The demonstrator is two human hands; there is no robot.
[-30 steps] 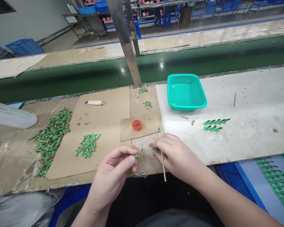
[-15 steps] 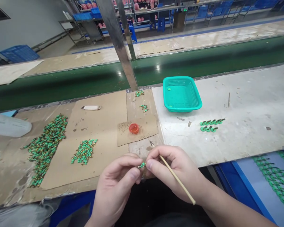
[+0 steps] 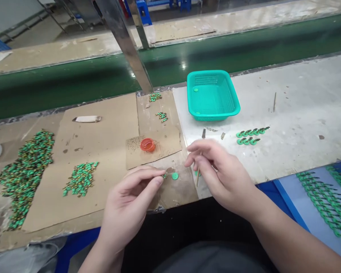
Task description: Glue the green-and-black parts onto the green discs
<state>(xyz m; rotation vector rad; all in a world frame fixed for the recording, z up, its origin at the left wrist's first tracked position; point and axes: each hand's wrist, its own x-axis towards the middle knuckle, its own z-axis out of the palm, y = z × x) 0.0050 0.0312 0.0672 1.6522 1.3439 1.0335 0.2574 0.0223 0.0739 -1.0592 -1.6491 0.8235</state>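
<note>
My left hand [image 3: 133,193] is closed, pinching a small green piece [image 3: 164,176] between thumb and index finger; most of it is hidden. Just right of its fingertips a round green disc [image 3: 174,176] lies on the board. My right hand [image 3: 218,172] is curled around a thin wooden-handled brush [image 3: 204,132], its dark tip above the fingers and its handle showing below them. How firmly the fingers grip it is hard to see. Another green piece [image 3: 197,173] shows partly beneath the right thumb. Beyond both hands stands a small orange-red cup [image 3: 147,145] on a speckled cardboard sheet [image 3: 170,142].
A teal basket [image 3: 213,96] stands behind my right hand. Rows of green discs with dark pieces [image 3: 251,132] lie to the right, more on a tray [image 3: 290,193]. A large pile of green-and-gold pieces [image 3: 31,170] and a smaller pile [image 3: 81,178] lie left. A metal post [image 3: 125,45] rises at the back.
My hands have parted. The right hand has moved up and right, and the brush now points away with its handle beneath the fingers. The left still pinches a small piece. The view has tilted down.
</note>
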